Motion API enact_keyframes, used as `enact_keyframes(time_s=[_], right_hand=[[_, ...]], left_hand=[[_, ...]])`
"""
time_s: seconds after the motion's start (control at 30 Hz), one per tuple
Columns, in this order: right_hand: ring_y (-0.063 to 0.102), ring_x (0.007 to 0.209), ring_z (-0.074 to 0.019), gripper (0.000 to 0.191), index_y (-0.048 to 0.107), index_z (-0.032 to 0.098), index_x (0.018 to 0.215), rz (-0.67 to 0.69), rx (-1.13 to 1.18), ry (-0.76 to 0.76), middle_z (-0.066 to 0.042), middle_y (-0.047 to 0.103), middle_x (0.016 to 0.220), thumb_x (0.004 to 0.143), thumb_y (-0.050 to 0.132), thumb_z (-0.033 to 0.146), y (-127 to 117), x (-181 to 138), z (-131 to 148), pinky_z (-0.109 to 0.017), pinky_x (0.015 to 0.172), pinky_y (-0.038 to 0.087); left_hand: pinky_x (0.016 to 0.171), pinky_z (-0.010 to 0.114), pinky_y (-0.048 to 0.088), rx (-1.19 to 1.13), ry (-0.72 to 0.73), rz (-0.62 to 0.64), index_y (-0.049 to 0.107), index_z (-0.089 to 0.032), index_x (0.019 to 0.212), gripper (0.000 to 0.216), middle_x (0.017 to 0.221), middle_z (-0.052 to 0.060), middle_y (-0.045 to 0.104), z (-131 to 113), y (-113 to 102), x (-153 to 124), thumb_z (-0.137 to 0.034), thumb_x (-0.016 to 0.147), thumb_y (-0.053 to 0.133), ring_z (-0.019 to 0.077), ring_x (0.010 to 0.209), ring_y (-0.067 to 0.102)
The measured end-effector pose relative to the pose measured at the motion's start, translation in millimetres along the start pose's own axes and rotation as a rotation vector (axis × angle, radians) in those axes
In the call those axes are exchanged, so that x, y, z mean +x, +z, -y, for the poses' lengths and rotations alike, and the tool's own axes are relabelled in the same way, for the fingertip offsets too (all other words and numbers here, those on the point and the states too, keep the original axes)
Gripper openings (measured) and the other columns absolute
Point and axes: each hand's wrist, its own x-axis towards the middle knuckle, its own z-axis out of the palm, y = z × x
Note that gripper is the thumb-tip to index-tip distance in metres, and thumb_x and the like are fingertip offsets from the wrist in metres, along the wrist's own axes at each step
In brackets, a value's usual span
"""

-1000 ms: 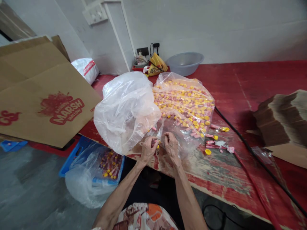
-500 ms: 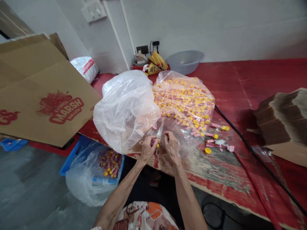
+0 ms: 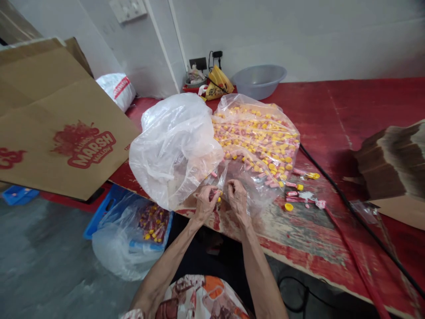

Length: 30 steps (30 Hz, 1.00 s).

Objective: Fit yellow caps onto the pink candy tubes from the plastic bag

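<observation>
My left hand is closed around several small pink tubes with yellow caps, which poke out between thumb and fingers at the table's front edge. Just to its right, my right hand has its fingertips pinched together at the mouth of a clear plastic bag. Whatever those fingertips hold is too small to make out. Many more capped tubes fill the clear bag behind the hands. A crumpled, whitish plastic bag stands left of it, and a loose pink tube lies by its edge.
A brown carton leans at the left. Below it, a blue crate holds bagged tubes. Stray tubes and a yellow cap lie right of the bags, near a black cable. A grey basin stands behind; stacked cardboard sits right.
The fingers of my left hand have curled in more over the tubes. My right hand has hardly moved. The whole view has shifted slightly.
</observation>
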Motion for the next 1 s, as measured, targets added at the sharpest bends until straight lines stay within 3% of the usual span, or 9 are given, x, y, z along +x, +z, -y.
enact_keyframes(time_s=[0.27,0.47,0.57,0.7,0.83,1.0], right_hand=[[0.064,0.082,-0.0205,0.026,0.066,0.023,0.090,0.039,-0.023,0.012,-0.007,0.073,0.093,0.098,0.043,0.031,-3,-2,0,-0.033,0.083,0.052],[0.066,0.087,-0.0225,0.026,0.069,0.023,0.100,-0.089,-0.041,-0.017,-0.009,0.076,0.098,0.098,0.044,0.029,-2,-1,-4,-0.035,0.084,0.054],[0.067,0.088,-0.0227,0.026,0.069,0.022,0.100,-0.112,-0.094,-0.031,-0.009,0.075,0.097,0.098,0.043,0.026,-2,-1,-8,-0.035,0.084,0.053],[0.066,0.089,-0.0228,0.025,0.068,0.022,0.099,-0.050,-0.128,-0.024,-0.009,0.074,0.097,0.098,0.043,0.024,-4,-1,-11,-0.035,0.084,0.052],[0.066,0.089,-0.0228,0.025,0.069,0.021,0.100,-0.023,-0.124,-0.010,-0.010,0.075,0.100,0.098,0.044,0.024,-6,-1,-11,-0.036,0.086,0.052],[0.066,0.089,-0.0225,0.026,0.070,0.022,0.100,-0.024,-0.135,-0.003,-0.009,0.074,0.098,0.098,0.044,0.025,-5,-2,-11,-0.034,0.083,0.051]], left_hand=[[0.078,0.032,0.059,0.043,0.032,0.002,0.072,-0.020,0.103,0.022,0.093,0.006,0.076,0,0,0,-0.041,0.104,0.064,0.0192,0.083,0.074],[0.082,0.032,0.058,0.078,0.134,-0.005,0.071,-0.021,0.107,0.023,0.096,0.005,0.076,-16,-7,-2,-0.042,0.106,0.061,0.0192,0.088,0.073],[0.083,0.032,0.057,0.173,0.168,0.080,0.070,-0.021,0.111,0.020,0.101,0.007,0.074,-19,-7,1,-0.038,0.106,0.061,0.0206,0.091,0.072],[0.081,0.035,0.057,0.290,0.148,0.223,0.067,-0.021,0.102,0.014,0.103,0.008,0.069,-13,-2,14,-0.035,0.104,0.064,0.0228,0.087,0.069],[0.079,0.034,0.057,0.140,0.107,0.266,0.066,-0.021,0.095,0.013,0.096,0.005,0.066,-5,-3,26,-0.032,0.101,0.068,0.0205,0.082,0.066],[0.084,0.034,0.057,0.073,0.076,0.248,0.069,-0.021,0.101,0.011,0.099,0.005,0.071,-6,-12,17,-0.031,0.101,0.066,0.0202,0.087,0.068]])
